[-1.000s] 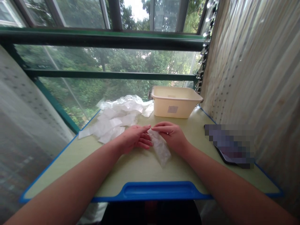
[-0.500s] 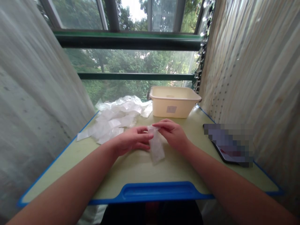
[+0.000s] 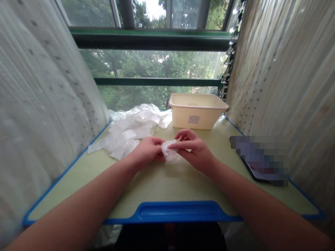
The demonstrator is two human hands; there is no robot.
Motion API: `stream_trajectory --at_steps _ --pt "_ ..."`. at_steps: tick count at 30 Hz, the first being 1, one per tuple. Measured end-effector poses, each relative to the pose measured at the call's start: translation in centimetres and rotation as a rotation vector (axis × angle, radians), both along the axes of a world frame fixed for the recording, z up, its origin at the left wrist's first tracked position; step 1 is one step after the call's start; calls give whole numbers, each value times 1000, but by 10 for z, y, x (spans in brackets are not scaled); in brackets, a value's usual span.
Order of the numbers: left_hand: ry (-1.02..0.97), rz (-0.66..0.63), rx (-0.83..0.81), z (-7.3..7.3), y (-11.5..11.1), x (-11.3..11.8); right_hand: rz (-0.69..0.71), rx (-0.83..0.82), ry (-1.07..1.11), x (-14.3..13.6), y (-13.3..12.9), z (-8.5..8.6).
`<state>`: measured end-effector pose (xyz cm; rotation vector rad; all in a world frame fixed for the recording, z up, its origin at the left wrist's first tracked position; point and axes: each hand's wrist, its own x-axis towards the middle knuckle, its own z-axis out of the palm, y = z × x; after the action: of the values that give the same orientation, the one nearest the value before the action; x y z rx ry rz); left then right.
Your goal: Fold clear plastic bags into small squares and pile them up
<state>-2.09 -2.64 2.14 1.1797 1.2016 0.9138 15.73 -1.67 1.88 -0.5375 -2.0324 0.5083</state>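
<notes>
A small translucent white plastic bag (image 3: 170, 155) is between my two hands over the middle of the table, bunched up and short. My left hand (image 3: 149, 150) is closed on its left side, with the lower fingers partly hidden behind it. From the right, my right hand (image 3: 193, 148) pinches the bag's upper part between thumb and fingers. Just beyond my left hand lies a loose heap of similar white plastic bags (image 3: 131, 129). Whether the held bag contains anything cannot be made out.
A cream plastic bin (image 3: 180, 116) with a small label stands at the back of the table (image 3: 157, 184). A phone-like dark device (image 3: 252, 170), partly pixelated, lies at the right. Blue trim with a shallow tray (image 3: 180, 211) runs along the front edge. Curtains flank both sides.
The bag hung down lengthwise before; now it is gathered into a shorter bunch between my hands. My right fingers have shifted over its face. The view has tilted slightly.
</notes>
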Motion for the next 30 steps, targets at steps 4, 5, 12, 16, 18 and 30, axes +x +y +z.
stream_trajectory --at_steps 4,5,12,16,18,30 --pt "-77 10 -38 1 1 -5 30 58 -119 1 -3 0" --pt "-95 8 -51 2 1 -6 38 56 -138 1 -3 -1" --pt "-169 -12 -103 7 2 -9 122 -12 -129 3 -1 -4" --pt "-224 -17 -150 9 1 -8 110 20 -156 3 -3 -3" --pt "-268 -13 -175 10 1 -8 86 72 -190 3 -5 -3" --pt "-458 -27 -273 13 2 -2 -222 469 -439 1 -10 -2"
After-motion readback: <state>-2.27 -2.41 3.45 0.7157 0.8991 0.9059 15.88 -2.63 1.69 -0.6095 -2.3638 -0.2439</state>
